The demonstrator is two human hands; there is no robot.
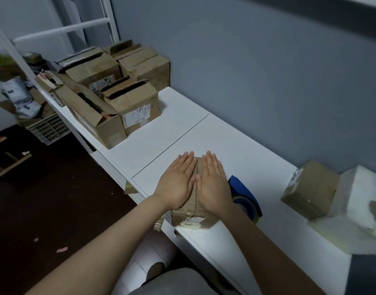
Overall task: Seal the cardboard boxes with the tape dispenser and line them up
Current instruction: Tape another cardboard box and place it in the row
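Two bare forearms reached forward from the bottom of the view over the front edge of the long white bench. The left hand and the right hand lay flat, palms down and side by side, on top of a small brown cardboard box that stood at the bench's near edge. Each grip was fully spread, fingers straight and together, closed around nothing; each palm pressed one top flap, with the seam between the flaps visible between the thumbs. Worn tape and a pale label showed on the box's near face.

Just to the right of that box, touching or nearly touching it, lay a blue tape dispenser with a roll of tape, partly hidden behind the right wrist. Further right, well apart, a second small brown cardboard box wrapped in tape sat against a white foam block. At the far left end of the bench stood a cluster of larger, worn cardboard cartons, several with open flaps and shipping labels. A grey wall ran behind the bench.
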